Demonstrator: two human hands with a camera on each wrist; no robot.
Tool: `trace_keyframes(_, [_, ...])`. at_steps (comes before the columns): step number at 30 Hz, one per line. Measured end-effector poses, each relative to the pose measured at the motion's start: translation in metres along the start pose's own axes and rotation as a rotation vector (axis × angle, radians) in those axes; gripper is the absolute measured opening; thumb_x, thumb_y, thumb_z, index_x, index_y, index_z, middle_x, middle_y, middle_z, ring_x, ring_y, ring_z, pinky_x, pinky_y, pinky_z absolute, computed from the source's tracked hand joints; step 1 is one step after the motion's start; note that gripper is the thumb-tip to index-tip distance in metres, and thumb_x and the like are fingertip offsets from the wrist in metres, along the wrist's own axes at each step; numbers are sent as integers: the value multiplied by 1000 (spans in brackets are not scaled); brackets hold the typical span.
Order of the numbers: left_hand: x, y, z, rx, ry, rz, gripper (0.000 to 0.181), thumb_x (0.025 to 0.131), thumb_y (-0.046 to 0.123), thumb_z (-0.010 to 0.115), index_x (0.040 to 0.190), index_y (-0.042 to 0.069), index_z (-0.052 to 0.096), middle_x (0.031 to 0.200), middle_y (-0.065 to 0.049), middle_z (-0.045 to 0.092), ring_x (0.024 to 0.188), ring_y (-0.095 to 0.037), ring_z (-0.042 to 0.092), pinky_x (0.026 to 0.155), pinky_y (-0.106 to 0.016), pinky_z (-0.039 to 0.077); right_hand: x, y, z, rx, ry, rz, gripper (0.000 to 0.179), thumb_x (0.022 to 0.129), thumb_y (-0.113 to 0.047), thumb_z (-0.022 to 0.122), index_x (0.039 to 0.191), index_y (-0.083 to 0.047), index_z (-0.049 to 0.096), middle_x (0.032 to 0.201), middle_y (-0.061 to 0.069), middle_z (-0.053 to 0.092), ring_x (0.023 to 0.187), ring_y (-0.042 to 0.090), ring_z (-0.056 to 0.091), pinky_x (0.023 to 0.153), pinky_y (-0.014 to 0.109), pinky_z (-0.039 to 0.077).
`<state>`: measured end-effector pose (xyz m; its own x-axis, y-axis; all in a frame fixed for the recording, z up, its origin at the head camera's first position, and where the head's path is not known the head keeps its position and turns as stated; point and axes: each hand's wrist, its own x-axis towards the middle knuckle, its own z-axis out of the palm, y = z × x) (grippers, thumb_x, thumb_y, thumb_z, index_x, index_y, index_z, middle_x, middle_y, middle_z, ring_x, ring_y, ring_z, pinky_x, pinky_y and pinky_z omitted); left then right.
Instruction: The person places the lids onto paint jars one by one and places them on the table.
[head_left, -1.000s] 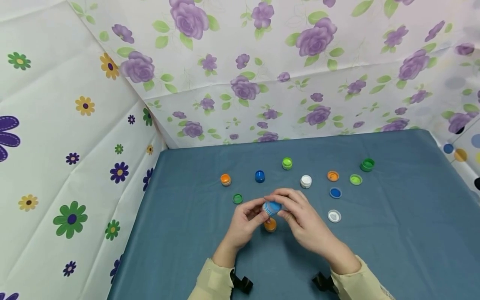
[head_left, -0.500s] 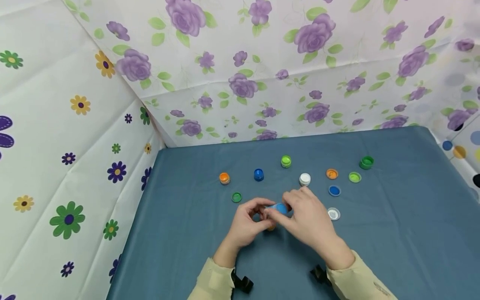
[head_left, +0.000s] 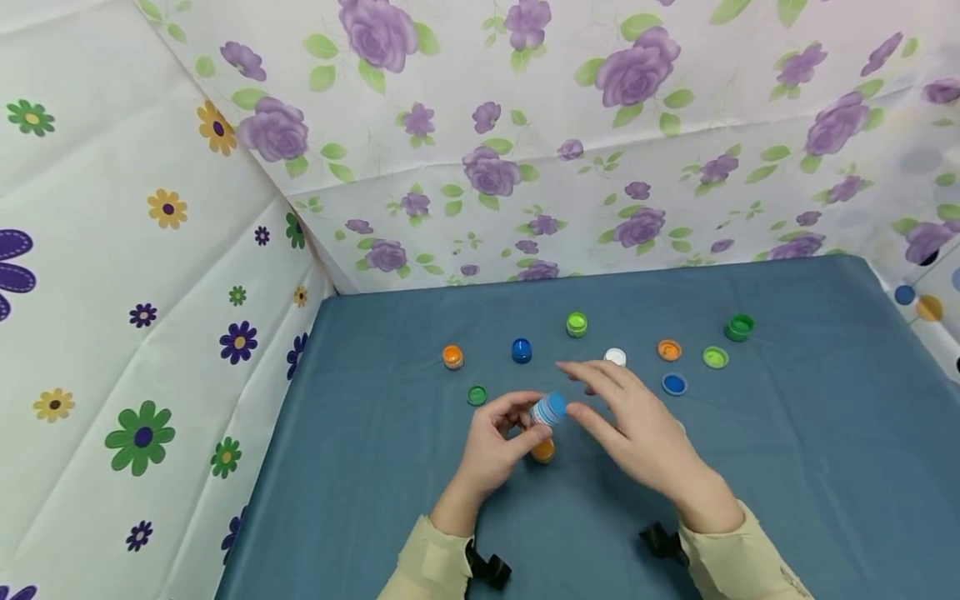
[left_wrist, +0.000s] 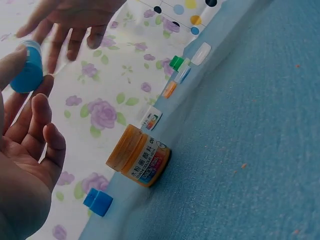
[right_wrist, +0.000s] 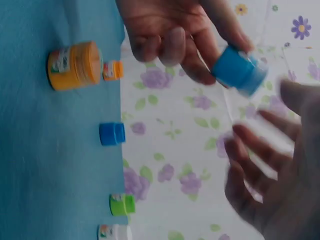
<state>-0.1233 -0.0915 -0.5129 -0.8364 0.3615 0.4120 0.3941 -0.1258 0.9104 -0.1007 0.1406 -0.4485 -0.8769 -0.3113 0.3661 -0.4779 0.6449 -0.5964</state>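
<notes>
My left hand [head_left: 491, 446] pinches a small light-blue paint jar [head_left: 549, 410] between thumb and fingers, raised above the table and tilted. Its lid is on and points up to the right. Just right of the jar, my right hand [head_left: 648, 437] has its fingers spread, holding nothing. In the right wrist view a gap shows between its blurred fingers and the jar [right_wrist: 237, 70]. Below the held jar stands a yellow-orange paint jar [head_left: 543, 451] with its lid on, seen large in the left wrist view with a printed label [left_wrist: 147, 162].
Behind the hands stand orange [head_left: 452, 357], blue [head_left: 521, 351], lime [head_left: 577, 325], white [head_left: 615, 357] and green [head_left: 739, 327] jars. Loose lids lie about: green [head_left: 477, 396], orange [head_left: 670, 350], lime [head_left: 716, 357], blue [head_left: 674, 384]. Flowered cloth [head_left: 450, 125] hangs behind the table.
Half a second ago my right hand gripped the light-blue jar's top; it has let go, spread its fingers and drawn slightly right. My left hand still holds the jar, almost in place.
</notes>
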Motion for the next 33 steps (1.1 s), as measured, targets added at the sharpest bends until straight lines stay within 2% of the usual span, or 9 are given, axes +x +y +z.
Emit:
trace_keyframes(3, [0,0,0,-60,3,-9,38,103,20,76,125,-10,70,90,-4,67,76,-12,58,69,-26,53,-1,5,-3,46,-81,-128,58,107,-22,69,161,-31,49,155,-2,54,139,23,54,105,47,52])
trace_keyframes(7, [0,0,-2,-117,-12,-21,43,102,23,77,124,-14,68,96,5,68,80,-12,59,73,-24,54,0,6,0,43,-44,-254,52,102,-13,73,151,-26,62,147,-1,60,133,21,57,103,38,53])
trace_keyframes(10, [-1,-1,-3,-123,-24,-9,42,101,21,79,123,-13,68,95,0,69,79,-13,59,73,-25,54,1,6,2,22,0,-281,38,103,-21,73,140,-23,69,136,-3,64,124,18,59,99,35,52])
trace_keyframes(16, [-1,-3,-3,-75,-68,47,32,95,5,82,121,-9,69,82,-21,62,69,-22,57,64,-32,54,4,-1,10,-84,37,-175,28,102,-53,70,102,-25,67,94,-13,58,89,8,51,74,33,48])
trace_keyframes(21, [0,-3,2,-48,-74,27,35,89,-7,83,122,-6,70,82,-21,62,67,-19,56,60,-32,52,6,-8,15,-168,43,-25,53,104,-50,69,64,-27,43,62,-14,34,60,6,34,52,28,33])
trace_keyframes(25, [-1,-3,7,-30,-70,11,37,89,-10,82,123,-5,70,84,-20,62,69,-17,56,61,-31,53,7,-13,13,-148,24,124,66,107,-51,63,53,-26,37,53,-9,29,48,10,31,43,30,26])
trace_keyframes(29, [0,-4,7,-46,-61,25,33,93,-2,82,123,-6,69,81,-20,60,69,-17,57,63,-31,54,6,-8,7,-89,44,154,53,112,-47,57,64,-24,61,62,-9,46,52,9,41,48,31,34])
trace_keyframes(31, [0,-4,6,-68,-50,30,32,95,3,81,123,-7,68,81,-20,59,69,-17,57,64,-30,54,3,-2,2,-53,60,125,36,113,-41,58,88,-23,75,78,-10,60,61,6,48,54,30,42])
trace_keyframes(33, [0,-4,5,-94,-36,29,33,97,6,80,124,-9,67,83,-18,62,71,-15,57,66,-28,54,1,4,-2,-13,53,93,25,112,-37,60,118,-20,78,97,-9,67,72,4,54,61,31,48])
